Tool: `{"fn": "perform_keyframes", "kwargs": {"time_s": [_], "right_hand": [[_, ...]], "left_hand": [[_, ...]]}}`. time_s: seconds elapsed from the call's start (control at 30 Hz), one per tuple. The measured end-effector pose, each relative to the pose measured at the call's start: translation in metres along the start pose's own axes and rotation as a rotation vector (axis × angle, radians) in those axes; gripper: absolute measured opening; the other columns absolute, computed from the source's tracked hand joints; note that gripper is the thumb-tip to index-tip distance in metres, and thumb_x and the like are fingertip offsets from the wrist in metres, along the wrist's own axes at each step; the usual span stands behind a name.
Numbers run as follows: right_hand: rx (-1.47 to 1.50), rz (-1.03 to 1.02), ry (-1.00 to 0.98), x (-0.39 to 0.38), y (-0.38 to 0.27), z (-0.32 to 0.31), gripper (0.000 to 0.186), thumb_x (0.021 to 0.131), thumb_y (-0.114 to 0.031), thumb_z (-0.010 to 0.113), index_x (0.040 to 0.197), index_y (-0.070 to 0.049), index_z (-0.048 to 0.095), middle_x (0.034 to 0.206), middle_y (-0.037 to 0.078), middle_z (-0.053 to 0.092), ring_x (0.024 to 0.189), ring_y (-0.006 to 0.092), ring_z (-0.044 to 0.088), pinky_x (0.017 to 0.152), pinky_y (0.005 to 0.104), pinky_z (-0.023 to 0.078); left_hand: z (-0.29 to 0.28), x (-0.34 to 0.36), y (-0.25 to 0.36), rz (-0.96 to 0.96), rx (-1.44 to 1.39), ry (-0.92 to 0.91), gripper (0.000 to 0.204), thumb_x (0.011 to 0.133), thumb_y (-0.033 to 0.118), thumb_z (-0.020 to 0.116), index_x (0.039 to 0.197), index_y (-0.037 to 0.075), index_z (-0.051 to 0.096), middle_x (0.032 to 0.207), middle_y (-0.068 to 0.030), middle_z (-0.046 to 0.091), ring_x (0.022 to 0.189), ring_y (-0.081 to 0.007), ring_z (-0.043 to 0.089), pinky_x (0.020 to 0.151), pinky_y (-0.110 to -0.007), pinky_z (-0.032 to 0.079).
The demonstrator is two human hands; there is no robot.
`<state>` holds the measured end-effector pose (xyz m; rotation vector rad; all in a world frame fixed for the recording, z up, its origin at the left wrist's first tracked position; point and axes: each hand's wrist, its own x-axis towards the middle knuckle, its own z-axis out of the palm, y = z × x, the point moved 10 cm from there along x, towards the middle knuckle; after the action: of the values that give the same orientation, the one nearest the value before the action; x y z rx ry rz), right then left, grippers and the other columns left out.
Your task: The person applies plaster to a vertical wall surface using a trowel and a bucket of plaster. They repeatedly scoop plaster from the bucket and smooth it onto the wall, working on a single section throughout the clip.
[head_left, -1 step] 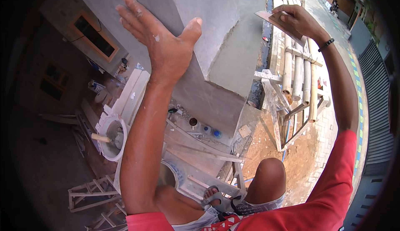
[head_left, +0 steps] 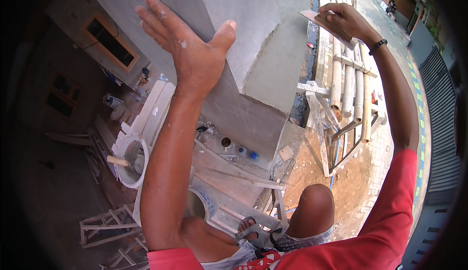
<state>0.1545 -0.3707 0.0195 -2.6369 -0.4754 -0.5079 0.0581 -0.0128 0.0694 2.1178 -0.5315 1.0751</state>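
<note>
— What have you got on the hands?

— My left hand [head_left: 192, 50] is flat and spread, fingers splayed, palm pressed on the grey plastered column [head_left: 243, 31] near its corner. My right hand [head_left: 348, 20] is up at the far right, closed around a wooden float [head_left: 327, 26], which it holds tilted against the column's right face.

— And below?

— I'm looking straight down. There's a bamboo scaffold [head_left: 348, 85] just right of the column, a white bucket [head_left: 127, 160] with a tool handle in it well below on the left, and my sandalled foot [head_left: 256, 233] resting on planks near the lower edge.
</note>
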Motion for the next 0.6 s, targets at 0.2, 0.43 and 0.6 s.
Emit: {"fn": "perform_keyframes", "kwargs": {"time_s": [0.2, 0.43, 0.6], "right_hand": [[-0.115, -0.051, -0.154, 0.008, 0.004, 0.035, 0.029, 0.087, -0.008, 0.055, 0.112, -0.005, 0.069, 0.103, 0.016, 0.071, 0.094, 0.0288, 0.067, 0.09, 0.0372, 0.051], [0.115, -0.182, -0.156, -0.045, -0.077, -0.007, 0.025, 0.093, -0.01, 0.054, 0.115, -0.005, 0.065, 0.106, 0.014, 0.068, 0.099, 0.0257, 0.064, 0.092, 0.0387, 0.051], [-0.154, 0.085, -0.053, -0.022, 0.006, -0.028, 0.043, 0.087, -0.007, 0.052, 0.128, -0.012, 0.061, 0.122, 0.016, 0.063, 0.104, 0.0272, 0.065, 0.097, 0.039, 0.051]], "left_hand": [[0.008, -0.003, 0.0, -0.005, -0.014, -0.006, 0.126, 0.075, 0.035, 0.078, 0.151, 0.002, -0.016, 0.153, -0.0345, -0.018, 0.141, -0.0537, -0.016, 0.111, -0.066, 0.001], [-0.004, -0.001, -0.003, 0.014, 0.016, 0.012, 0.126, 0.074, 0.036, 0.079, 0.151, 0.002, -0.015, 0.153, -0.0351, -0.017, 0.141, -0.0536, -0.016, 0.111, -0.066, 0.001], [-0.001, -0.004, 0.004, 0.012, 0.059, 0.023, 0.117, 0.079, 0.036, 0.076, 0.15, -0.006, -0.008, 0.154, -0.0334, -0.007, 0.146, -0.0431, -0.006, 0.117, -0.05, 0.005]]}}
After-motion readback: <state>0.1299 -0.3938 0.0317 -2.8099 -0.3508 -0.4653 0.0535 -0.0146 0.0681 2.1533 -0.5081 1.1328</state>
